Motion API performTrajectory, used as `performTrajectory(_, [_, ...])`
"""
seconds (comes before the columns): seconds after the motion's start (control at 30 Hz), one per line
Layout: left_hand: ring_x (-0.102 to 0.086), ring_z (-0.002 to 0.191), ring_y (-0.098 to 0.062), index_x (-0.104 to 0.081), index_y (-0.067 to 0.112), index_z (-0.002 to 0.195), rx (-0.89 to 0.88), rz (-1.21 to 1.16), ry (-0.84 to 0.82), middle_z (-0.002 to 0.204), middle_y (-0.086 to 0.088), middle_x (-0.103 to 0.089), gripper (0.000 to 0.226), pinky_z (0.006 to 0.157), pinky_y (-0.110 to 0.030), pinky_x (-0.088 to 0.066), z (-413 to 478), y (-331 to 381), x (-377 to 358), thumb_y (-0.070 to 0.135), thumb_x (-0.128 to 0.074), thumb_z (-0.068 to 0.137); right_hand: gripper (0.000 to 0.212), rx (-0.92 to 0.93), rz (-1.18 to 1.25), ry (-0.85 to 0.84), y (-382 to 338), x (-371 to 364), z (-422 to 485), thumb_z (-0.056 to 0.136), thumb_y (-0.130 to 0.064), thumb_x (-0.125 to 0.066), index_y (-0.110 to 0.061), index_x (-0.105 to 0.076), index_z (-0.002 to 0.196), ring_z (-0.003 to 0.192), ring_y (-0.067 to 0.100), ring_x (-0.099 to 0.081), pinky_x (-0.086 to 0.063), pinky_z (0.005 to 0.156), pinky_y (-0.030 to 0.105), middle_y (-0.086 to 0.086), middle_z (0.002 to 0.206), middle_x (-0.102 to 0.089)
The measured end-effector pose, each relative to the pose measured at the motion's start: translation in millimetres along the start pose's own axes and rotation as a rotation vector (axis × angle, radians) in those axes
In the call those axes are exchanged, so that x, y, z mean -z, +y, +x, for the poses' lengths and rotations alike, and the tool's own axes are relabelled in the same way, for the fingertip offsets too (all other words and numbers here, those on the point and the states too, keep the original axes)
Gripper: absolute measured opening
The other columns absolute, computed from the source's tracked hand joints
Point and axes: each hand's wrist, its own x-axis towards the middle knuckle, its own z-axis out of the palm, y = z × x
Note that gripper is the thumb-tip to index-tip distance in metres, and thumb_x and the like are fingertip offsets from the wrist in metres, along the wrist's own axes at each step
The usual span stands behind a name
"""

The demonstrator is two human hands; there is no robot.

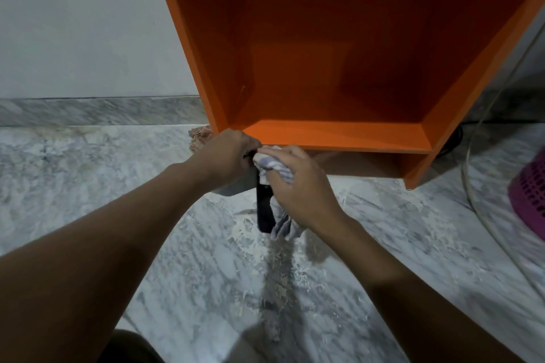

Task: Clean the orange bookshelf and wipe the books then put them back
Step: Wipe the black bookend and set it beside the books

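The job is looking partway done. The left hand (233, 153) is curling round the top of a slim dark book (264, 209), holding it upright over the floor just in front of the orange bookshelf (339, 132). The right hand (298, 186) is gripping a striped cloth (275, 168) and pressing it against the book's upper end. The lower compartment is standing bare and glossy, probably wiped, and is waiting for its books. The book's cover is looking smooth, dark and faintly shiny.

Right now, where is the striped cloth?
In the head view, the striped cloth is in the right hand, against the dark book the left hand holds, before the orange bookshelf.
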Motion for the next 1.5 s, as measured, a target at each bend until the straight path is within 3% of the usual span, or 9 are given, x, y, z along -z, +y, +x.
performTrajectory(0.17, [-0.064, 0.072, -0.023, -0.076, 0.008, 0.095, 0.097, -0.025, -0.008, 0.082, -0.01, -0.073, 0.028, 0.061, -0.03, -0.05, -3.5, -5.6, 4.8, -0.007, -0.056, 0.083, 0.02, 0.331, -0.081, -0.247, -2.7, -9.0, -19.5, 0.08, -0.034, -0.057, -0.033, -0.076, 0.088, 0.07, 0.003, -0.053, -0.043, 0.059, 0.026, -0.011, 0.089, -0.062])
performTrajectory(0.27, [-0.063, 0.063, -0.021, -0.076, 0.009, 0.094, 0.12, -0.034, 0.013, 0.076, -0.013, -0.072, 0.034, 0.058, -0.028, -0.048, -3.7, -3.8, 6.1, 0.01, -0.045, 0.08, 0.019, 0.422, 0.096, -0.121, -1.6, -18.7, -29.8, 0.078, -0.025, -0.059, -0.02, -0.077, 0.081, 0.067, 0.012, -0.059, -0.048, 0.055, 0.033, -0.005, 0.082, -0.065])
performTrajectory(0.4, [-0.061, 0.062, -0.026, -0.076, 0.007, 0.09, 0.107, -0.042, 0.05, 0.076, -0.014, -0.072, 0.038, 0.055, -0.036, -0.049, -5.5, -3.5, 4.7, 0.015, -0.042, 0.076, 0.025, 0.145, 0.336, 0.181, -2.7, -30.7, -27.0, 0.086, -0.016, -0.051, -0.019, -0.071, 0.1, 0.083, 0.014, -0.06, -0.052, 0.068, 0.036, -0.003, 0.099, -0.06])
performTrajectory(0.53, [-0.055, 0.058, -0.006, -0.075, 0.007, 0.094, 0.177, -0.067, 0.06, 0.081, -0.009, -0.072, 0.025, 0.056, -0.028, -0.046, -2.0, -1.3, 6.2, 0.001, -0.051, 0.088, 0.034, -0.19, 0.207, 0.223, 30.2, -43.5, -24.3, 0.097, -0.014, -0.049, -0.029, -0.06, 0.126, 0.075, -0.002, -0.056, -0.045, 0.058, 0.015, -0.01, 0.117, -0.052])
performTrajectory(0.7, [-0.065, 0.069, -0.028, -0.075, 0.008, 0.09, 0.138, -0.037, 0.046, 0.077, -0.012, -0.072, 0.041, 0.061, -0.041, -0.055, -8.3, -2.8, 6.4, 0.017, -0.038, 0.073, 0.034, -0.712, 0.422, 0.457, 62.4, -21.5, -15.1, 0.096, -0.007, -0.043, -0.023, -0.068, 0.112, 0.065, 0.011, -0.057, -0.042, 0.05, 0.021, 0.0, 0.097, -0.07])
performTrajectory(0.8, [-0.064, 0.068, -0.029, -0.074, 0.006, 0.09, 0.134, -0.026, 0.004, 0.077, -0.013, -0.071, 0.043, 0.062, -0.042, -0.054, -6.6, -4.7, 4.8, 0.018, -0.037, 0.072, 0.022, -0.554, 0.457, 0.592, 35.9, -4.6, -10.9, 0.098, -0.014, -0.05, -0.024, -0.067, 0.108, 0.05, -0.004, -0.053, -0.038, 0.042, 0.011, -0.004, 0.091, -0.066])
performTrajectory(1.0, [-0.054, 0.054, -0.027, -0.071, 0.002, 0.08, 0.061, -0.004, 0.019, 0.068, -0.015, -0.067, 0.029, 0.049, -0.031, -0.04, 4.2, 2.6, -2.0, 0.01, -0.044, 0.073, 0.034, -0.115, 0.221, 0.319, -4.8, -43.0, -20.4, 0.096, -0.019, -0.055, -0.03, -0.06, 0.127, 0.093, 0.004, -0.059, -0.051, 0.072, 0.015, -0.01, 0.118, -0.054])
performTrajectory(1.23, [-0.05, 0.05, -0.001, -0.072, 0.013, 0.095, 0.079, 0.042, -0.054, 0.067, -0.002, -0.065, 0.026, 0.046, -0.012, -0.031, -2.3, 5.2, 8.4, -0.003, -0.052, 0.089, 0.023, -0.633, 0.36, 0.478, 49.8, -19.3, -2.9, 0.1, -0.018, -0.05, -0.025, -0.066, 0.114, 0.092, 0.014, -0.064, -0.042, 0.058, 0.015, -0.007, 0.1, -0.065])
performTrajectory(1.5, [-0.052, 0.052, -0.027, -0.066, 0.005, 0.076, 0.017, -0.001, -0.023, 0.062, -0.01, -0.061, 0.019, 0.048, -0.031, -0.034, 3.3, 13.1, 9.2, 0.013, -0.048, 0.079, 0.027, -0.176, 0.268, 0.379, 5.3, -29.1, 5.3, 0.097, -0.023, -0.058, -0.022, -0.062, 0.124, 0.089, 0.0, -0.06, -0.05, 0.071, 0.012, -0.008, 0.114, -0.062])
